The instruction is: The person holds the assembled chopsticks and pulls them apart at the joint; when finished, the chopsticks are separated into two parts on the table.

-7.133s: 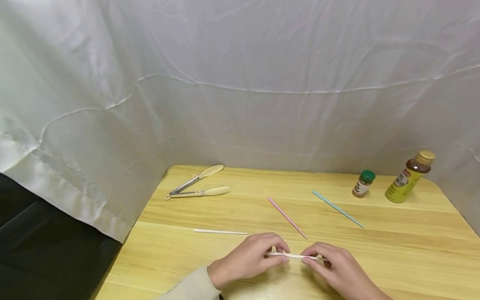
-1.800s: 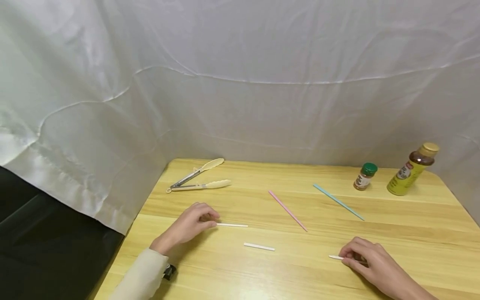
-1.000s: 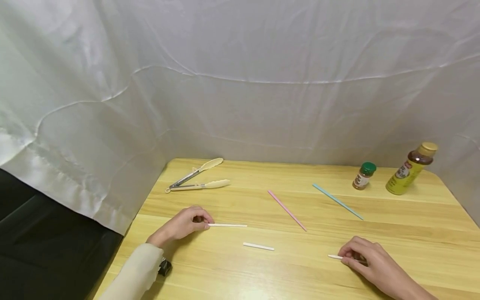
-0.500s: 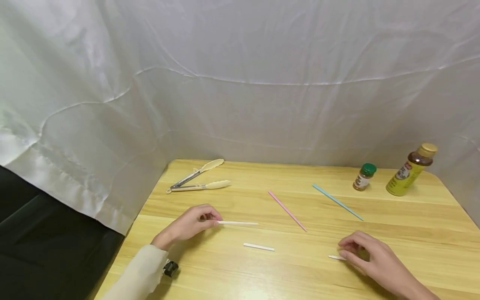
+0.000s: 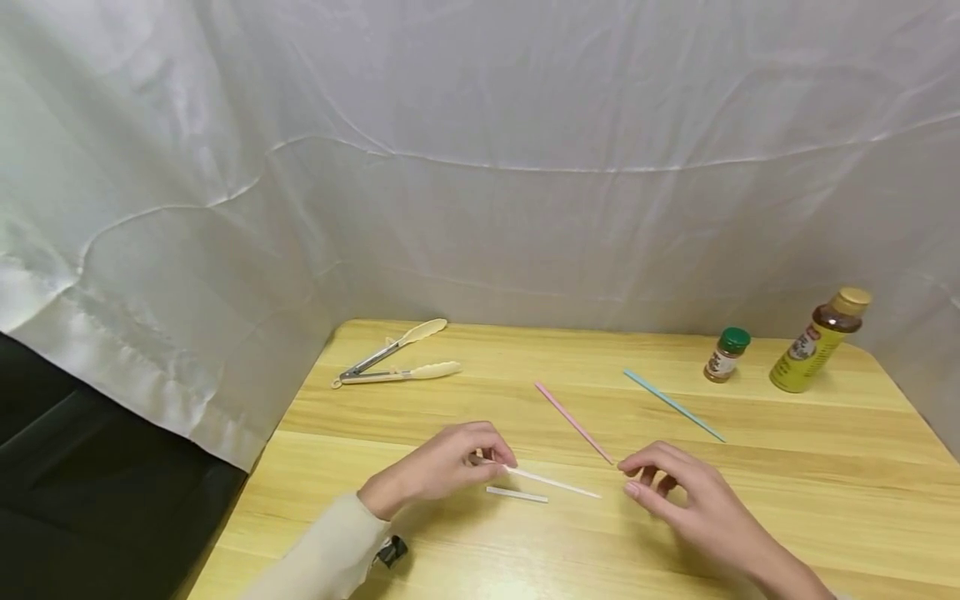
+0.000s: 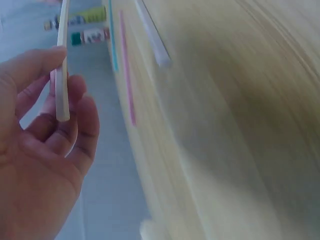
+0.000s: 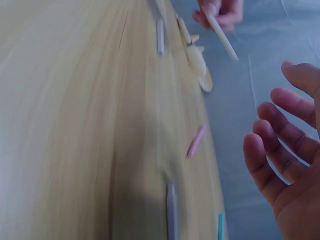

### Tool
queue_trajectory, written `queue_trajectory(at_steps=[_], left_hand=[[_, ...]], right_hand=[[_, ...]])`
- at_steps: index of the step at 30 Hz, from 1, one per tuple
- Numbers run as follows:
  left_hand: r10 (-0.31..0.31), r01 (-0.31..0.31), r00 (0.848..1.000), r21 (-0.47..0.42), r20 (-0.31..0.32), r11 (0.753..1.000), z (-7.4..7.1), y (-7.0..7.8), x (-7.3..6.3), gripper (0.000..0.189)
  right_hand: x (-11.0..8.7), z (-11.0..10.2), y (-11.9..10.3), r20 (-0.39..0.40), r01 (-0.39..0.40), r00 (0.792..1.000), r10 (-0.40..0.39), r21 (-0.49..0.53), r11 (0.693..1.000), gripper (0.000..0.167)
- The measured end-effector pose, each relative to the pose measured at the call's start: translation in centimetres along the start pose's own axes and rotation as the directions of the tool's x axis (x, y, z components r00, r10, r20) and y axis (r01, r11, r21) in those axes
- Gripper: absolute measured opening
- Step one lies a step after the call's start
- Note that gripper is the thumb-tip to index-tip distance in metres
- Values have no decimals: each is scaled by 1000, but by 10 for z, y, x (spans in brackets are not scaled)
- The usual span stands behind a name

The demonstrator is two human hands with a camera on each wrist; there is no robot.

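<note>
Right hand (image 5: 693, 504): thumb and fingers loosely parted, over the tabletop (image 5: 810, 500)
Left hand (image 5: 450, 467): thumb and fingers pinch a white stick (image 5: 557, 482) near one end
White stick: raised, free end toward the right hand

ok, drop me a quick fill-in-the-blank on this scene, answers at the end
1. The stick pinched by the left hand is coloured ____.
2. The right hand is holding ____.
3. The jar beside the bottle has a ____ lid.
4. In the head view, the two-armed ____ lie spread open to the left of the pink stick.

Missing words: white; nothing; green; tongs
</note>
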State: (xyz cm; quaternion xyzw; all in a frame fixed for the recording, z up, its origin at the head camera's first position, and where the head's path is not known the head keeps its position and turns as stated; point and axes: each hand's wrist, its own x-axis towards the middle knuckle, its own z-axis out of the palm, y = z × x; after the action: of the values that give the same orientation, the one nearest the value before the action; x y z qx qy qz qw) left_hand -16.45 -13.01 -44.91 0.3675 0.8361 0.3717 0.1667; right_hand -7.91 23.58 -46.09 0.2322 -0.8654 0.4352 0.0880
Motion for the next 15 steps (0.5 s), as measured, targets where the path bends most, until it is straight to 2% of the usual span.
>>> queue_trajectory(at_steps=[4,7,15], left_hand=[[38,-38,999,5,-9,999,9,17,11,14],[68,-67,997,20,-24,998,15,26,17,14],[109,-107,992,34,-68,994,28,36,24,14]], right_hand=[[5,10,-8,25,24,999,-25,46,999,29],[7,17,-11,27,37,999,-38,42,998,32],[5,27,-13,3,-10,1000,10,54,998,23]])
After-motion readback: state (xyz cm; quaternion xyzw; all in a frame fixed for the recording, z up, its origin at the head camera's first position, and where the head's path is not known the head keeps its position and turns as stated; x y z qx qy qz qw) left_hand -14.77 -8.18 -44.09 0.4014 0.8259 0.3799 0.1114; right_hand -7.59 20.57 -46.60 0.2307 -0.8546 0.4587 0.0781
